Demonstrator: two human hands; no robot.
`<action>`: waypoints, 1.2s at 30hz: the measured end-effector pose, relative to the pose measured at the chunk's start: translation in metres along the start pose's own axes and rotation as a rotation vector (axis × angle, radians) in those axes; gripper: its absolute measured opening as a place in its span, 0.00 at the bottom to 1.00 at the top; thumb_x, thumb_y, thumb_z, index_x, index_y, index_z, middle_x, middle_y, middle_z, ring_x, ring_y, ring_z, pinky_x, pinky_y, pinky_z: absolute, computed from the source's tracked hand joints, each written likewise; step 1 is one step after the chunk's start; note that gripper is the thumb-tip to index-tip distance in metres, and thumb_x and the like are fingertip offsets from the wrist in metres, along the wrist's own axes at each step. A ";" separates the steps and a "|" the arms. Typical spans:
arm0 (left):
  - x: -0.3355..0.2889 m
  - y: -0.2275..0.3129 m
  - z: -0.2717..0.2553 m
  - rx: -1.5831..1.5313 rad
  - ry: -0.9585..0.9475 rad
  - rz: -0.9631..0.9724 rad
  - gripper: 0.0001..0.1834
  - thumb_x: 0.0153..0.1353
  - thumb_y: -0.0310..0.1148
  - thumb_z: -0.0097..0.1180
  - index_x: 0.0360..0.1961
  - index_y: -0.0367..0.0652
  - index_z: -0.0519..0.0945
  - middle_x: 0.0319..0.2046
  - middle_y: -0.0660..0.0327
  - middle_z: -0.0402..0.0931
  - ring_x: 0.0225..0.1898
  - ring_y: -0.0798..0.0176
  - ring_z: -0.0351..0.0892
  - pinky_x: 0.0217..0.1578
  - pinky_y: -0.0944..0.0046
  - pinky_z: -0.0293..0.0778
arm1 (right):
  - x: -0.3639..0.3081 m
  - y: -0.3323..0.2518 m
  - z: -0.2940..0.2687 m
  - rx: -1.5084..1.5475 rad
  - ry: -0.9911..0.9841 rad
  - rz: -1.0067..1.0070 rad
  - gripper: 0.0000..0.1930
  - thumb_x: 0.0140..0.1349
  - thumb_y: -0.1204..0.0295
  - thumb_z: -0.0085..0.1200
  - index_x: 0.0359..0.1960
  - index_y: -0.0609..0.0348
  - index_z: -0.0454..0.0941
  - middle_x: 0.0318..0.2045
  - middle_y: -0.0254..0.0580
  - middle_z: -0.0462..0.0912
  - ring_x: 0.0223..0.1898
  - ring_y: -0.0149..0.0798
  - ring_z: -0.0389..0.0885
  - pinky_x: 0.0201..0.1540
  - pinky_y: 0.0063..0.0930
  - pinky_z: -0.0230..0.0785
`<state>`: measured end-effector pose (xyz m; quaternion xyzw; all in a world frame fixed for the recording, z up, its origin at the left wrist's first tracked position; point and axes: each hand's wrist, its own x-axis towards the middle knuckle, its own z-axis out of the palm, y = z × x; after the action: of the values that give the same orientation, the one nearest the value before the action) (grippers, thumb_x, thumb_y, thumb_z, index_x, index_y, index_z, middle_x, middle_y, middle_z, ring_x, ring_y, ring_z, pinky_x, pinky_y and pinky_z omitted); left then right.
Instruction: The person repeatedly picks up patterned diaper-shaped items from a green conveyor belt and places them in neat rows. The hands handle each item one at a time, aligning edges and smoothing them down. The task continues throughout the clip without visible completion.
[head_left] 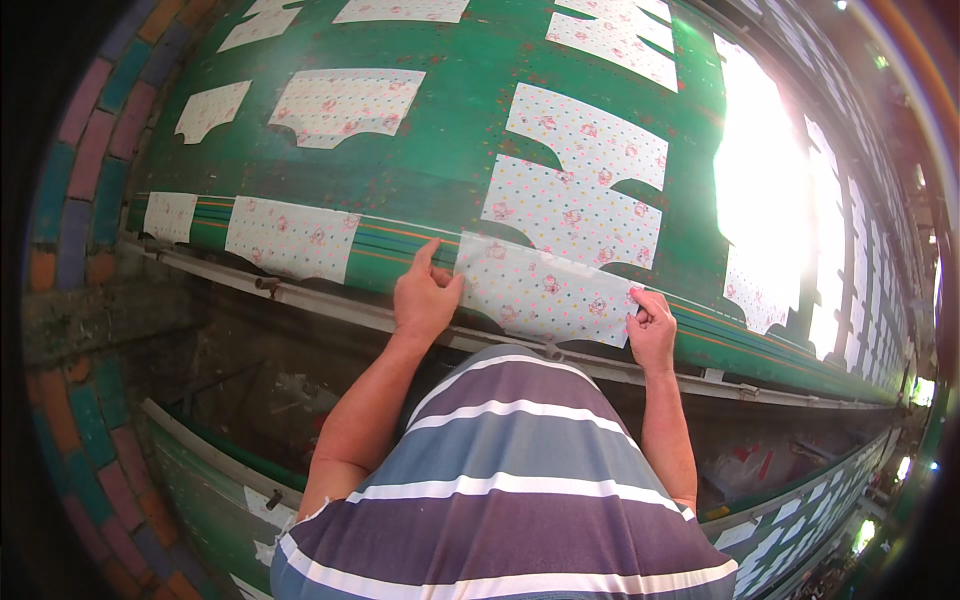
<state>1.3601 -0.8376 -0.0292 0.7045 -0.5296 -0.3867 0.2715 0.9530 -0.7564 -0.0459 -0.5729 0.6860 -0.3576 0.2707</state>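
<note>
A white cut fabric piece (545, 290) with pink figures and coloured dots lies over the near edge of a long green table (450, 130), in front of my body. Beside its left edge is my left hand (428, 298), index finger stretched out over the green surface and thumb close to the cloth. The fingers of my right hand (652, 322) are closed on the piece's right edge, pinching it. Just beyond lies a larger matching fabric piece (575, 215) with curved cut-outs, flat on the table.
More printed pieces (290, 240) line the near edge to the left, and others lie farther back. A metal rail (330, 305) runs below the table's edge. Strong glare (765, 170) whitens the right side. Another green table (200, 480) stands behind me; coloured bricks (75, 195) border the left.
</note>
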 end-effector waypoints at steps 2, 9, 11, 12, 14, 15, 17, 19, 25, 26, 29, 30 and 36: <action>0.001 0.000 0.000 0.026 -0.006 0.000 0.40 0.61 0.32 0.76 0.76 0.43 0.76 0.32 0.59 0.91 0.36 0.53 0.93 0.45 0.52 0.85 | 0.001 0.001 0.000 0.013 0.006 -0.008 0.26 0.57 0.91 0.62 0.58 0.64 0.89 0.53 0.42 0.86 0.31 0.25 0.78 0.35 0.22 0.74; 0.003 -0.004 0.004 0.091 0.022 0.023 0.39 0.61 0.32 0.76 0.75 0.46 0.77 0.30 0.57 0.89 0.34 0.54 0.91 0.44 0.53 0.85 | -0.009 -0.028 0.003 0.032 -0.027 -0.023 0.22 0.61 0.87 0.68 0.58 0.61 0.90 0.41 0.40 0.89 0.33 0.28 0.85 0.38 0.23 0.79; 0.003 -0.007 0.005 0.052 0.023 0.023 0.39 0.61 0.32 0.76 0.75 0.46 0.78 0.30 0.58 0.88 0.33 0.56 0.89 0.43 0.54 0.84 | -0.018 -0.048 0.003 0.096 -0.070 -0.116 0.23 0.61 0.87 0.69 0.58 0.61 0.91 0.39 0.41 0.89 0.34 0.31 0.88 0.40 0.24 0.81; 0.003 -0.008 0.006 0.051 0.027 0.052 0.39 0.61 0.32 0.76 0.75 0.46 0.78 0.30 0.58 0.88 0.33 0.57 0.89 0.43 0.54 0.84 | -0.025 -0.058 0.002 0.118 -0.118 -0.121 0.23 0.60 0.87 0.69 0.58 0.60 0.91 0.38 0.41 0.90 0.35 0.32 0.89 0.42 0.26 0.82; 0.003 -0.011 0.006 0.021 0.019 0.041 0.40 0.61 0.31 0.76 0.75 0.45 0.78 0.31 0.59 0.88 0.33 0.60 0.88 0.43 0.55 0.84 | -0.032 -0.075 -0.001 0.214 -0.243 -0.079 0.26 0.57 0.87 0.72 0.60 0.61 0.90 0.38 0.42 0.91 0.36 0.34 0.90 0.45 0.28 0.84; 0.004 -0.012 0.007 0.033 0.017 0.053 0.40 0.62 0.29 0.76 0.76 0.43 0.77 0.30 0.61 0.87 0.32 0.64 0.85 0.42 0.59 0.83 | -0.036 -0.081 -0.001 0.278 -0.305 -0.046 0.29 0.57 0.87 0.72 0.63 0.62 0.89 0.38 0.42 0.91 0.38 0.34 0.91 0.46 0.28 0.84; 0.005 -0.015 0.009 0.031 0.018 0.070 0.40 0.63 0.23 0.76 0.77 0.39 0.75 0.29 0.65 0.85 0.31 0.73 0.81 0.39 0.66 0.80 | -0.038 -0.086 -0.001 0.361 -0.367 -0.049 0.34 0.56 0.87 0.73 0.68 0.61 0.85 0.39 0.42 0.92 0.38 0.35 0.91 0.47 0.28 0.84; 0.007 -0.017 0.009 0.050 0.018 0.093 0.40 0.63 0.23 0.75 0.77 0.39 0.75 0.29 0.65 0.84 0.31 0.73 0.80 0.39 0.66 0.80 | -0.040 -0.085 -0.001 0.358 -0.339 -0.036 0.36 0.57 0.87 0.73 0.71 0.60 0.82 0.38 0.41 0.91 0.37 0.33 0.90 0.47 0.27 0.84; 0.005 -0.013 0.007 0.069 0.010 0.078 0.41 0.63 0.24 0.76 0.77 0.39 0.74 0.30 0.66 0.84 0.32 0.74 0.80 0.39 0.66 0.80 | -0.025 -0.059 0.006 0.269 0.044 0.032 0.33 0.65 0.85 0.70 0.74 0.61 0.79 0.34 0.36 0.91 0.35 0.25 0.86 0.44 0.24 0.82; 0.005 -0.012 0.006 0.081 0.010 0.070 0.41 0.63 0.24 0.76 0.77 0.39 0.74 0.30 0.66 0.84 0.32 0.74 0.80 0.39 0.66 0.80 | -0.020 -0.052 0.006 0.224 0.094 0.066 0.33 0.65 0.84 0.70 0.74 0.61 0.79 0.34 0.36 0.91 0.34 0.25 0.86 0.44 0.24 0.82; 0.005 -0.009 0.006 0.054 0.000 0.056 0.41 0.63 0.24 0.76 0.77 0.40 0.75 0.30 0.66 0.84 0.32 0.74 0.80 0.40 0.66 0.80 | -0.004 -0.034 0.008 0.088 0.187 0.073 0.32 0.65 0.82 0.70 0.72 0.57 0.81 0.33 0.39 0.91 0.31 0.32 0.89 0.40 0.29 0.83; 0.005 -0.009 0.005 0.077 0.009 0.078 0.40 0.63 0.24 0.76 0.77 0.39 0.75 0.30 0.66 0.84 0.32 0.74 0.80 0.40 0.66 0.80 | 0.000 -0.030 0.009 0.058 0.187 0.083 0.32 0.64 0.82 0.70 0.72 0.57 0.81 0.33 0.39 0.91 0.31 0.34 0.90 0.40 0.30 0.83; 0.007 -0.018 0.009 0.042 0.015 0.095 0.40 0.63 0.25 0.76 0.77 0.39 0.75 0.30 0.64 0.84 0.33 0.70 0.82 0.42 0.64 0.80 | -0.010 -0.035 0.012 -0.149 0.243 -0.238 0.33 0.59 0.81 0.71 0.68 0.53 0.84 0.31 0.38 0.89 0.32 0.42 0.87 0.36 0.37 0.82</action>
<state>1.3636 -0.8387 -0.0500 0.6869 -0.5684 -0.3568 0.2788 0.9851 -0.7521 -0.0258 -0.6211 0.6656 -0.4019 0.0984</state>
